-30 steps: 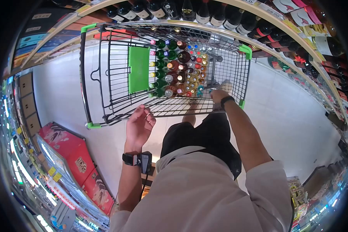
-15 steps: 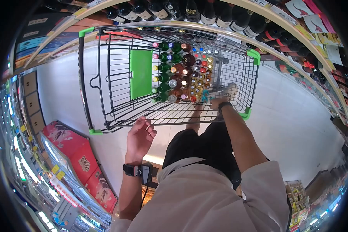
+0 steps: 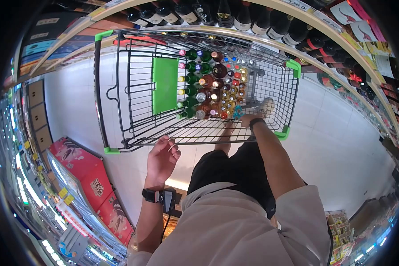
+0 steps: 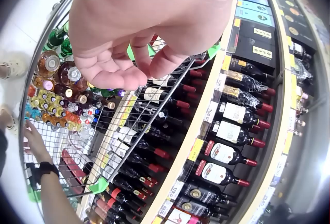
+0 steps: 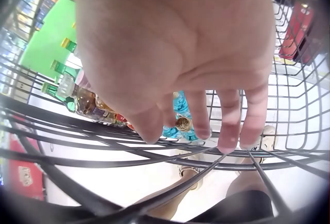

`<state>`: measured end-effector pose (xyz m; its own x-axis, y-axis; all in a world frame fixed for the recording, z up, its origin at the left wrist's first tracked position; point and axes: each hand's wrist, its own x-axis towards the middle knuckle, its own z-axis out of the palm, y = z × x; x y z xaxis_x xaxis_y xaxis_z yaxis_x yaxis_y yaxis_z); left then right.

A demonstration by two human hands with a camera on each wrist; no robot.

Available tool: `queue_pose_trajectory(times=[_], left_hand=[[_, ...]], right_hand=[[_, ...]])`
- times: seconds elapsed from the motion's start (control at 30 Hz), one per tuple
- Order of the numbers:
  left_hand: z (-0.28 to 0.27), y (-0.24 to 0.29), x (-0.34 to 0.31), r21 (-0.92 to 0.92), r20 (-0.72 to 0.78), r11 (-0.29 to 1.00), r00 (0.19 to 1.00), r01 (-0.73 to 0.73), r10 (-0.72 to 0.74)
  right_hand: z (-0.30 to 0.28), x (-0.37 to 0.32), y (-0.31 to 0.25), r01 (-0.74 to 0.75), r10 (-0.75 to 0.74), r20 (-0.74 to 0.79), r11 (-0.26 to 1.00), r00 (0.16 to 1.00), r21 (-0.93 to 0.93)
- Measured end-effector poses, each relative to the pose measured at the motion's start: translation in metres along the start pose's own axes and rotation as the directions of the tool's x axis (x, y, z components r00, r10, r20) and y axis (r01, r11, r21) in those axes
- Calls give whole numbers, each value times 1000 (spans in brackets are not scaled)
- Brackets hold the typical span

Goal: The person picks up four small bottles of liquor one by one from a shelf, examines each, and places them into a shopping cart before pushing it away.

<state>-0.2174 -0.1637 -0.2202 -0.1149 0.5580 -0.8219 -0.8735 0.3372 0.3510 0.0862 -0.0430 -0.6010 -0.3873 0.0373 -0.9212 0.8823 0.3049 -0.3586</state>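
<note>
A black wire shopping cart with green corners stands in front of me. Its far half holds several bottles, green, brown and small capped ones. My left hand hovers at the cart's near rim with its fingers loosely curled, and it holds nothing. My right hand reaches over the rim into the cart. Its fingers point down, straight and empty, just above small blue bottles and a clear bottle.
Shelves of wine bottles with price tags curve round the far side of the cart. Red boxed goods are stacked at the lower left. A green flap hangs inside the cart. White floor tiles lie to the right.
The cart and the shelves have drifted slightly right and down in the view. My left hand sits a little lower by the rim. The right hand stays inside the cart.
</note>
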Motion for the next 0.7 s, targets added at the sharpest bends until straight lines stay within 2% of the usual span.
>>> queue_pose_trajectory(times=[0.1, 0.17, 0.27, 0.37, 0.57, 0.6, 0.7], left_hand=[[-2, -1, 2, 3, 18, 1000, 1000, -2, 2], [-2, 0, 3, 4, 41, 1000, 999, -8, 7], [3, 3, 3, -12, 88, 1000, 996, -8, 9], [7, 6, 1, -23, 152, 1000, 988, -10, 13], [14, 15, 0, -53, 197, 998, 979, -36, 46], [14, 17, -1, -71, 207, 997, 977, -41, 55], [23, 23, -4, -95, 252, 994, 965, -50, 73]], right_hand=[[10, 2, 7, 21, -20, -53, 999, 998, 26], [1, -23, 2, 43, -40, -97, 999, 994, 28], [-25, -98, -23, 7, 1, -173, 999, 985, 45], [-27, -111, -17, 34, -31, -194, 999, 980, 10], [-16, -155, -8, 87, -9, -364, 977, 931, 196], [-2, -124, 13, 115, -24, -411, 973, 911, 198], [-3, -144, 23, 193, 32, -670, 946, 741, 259]])
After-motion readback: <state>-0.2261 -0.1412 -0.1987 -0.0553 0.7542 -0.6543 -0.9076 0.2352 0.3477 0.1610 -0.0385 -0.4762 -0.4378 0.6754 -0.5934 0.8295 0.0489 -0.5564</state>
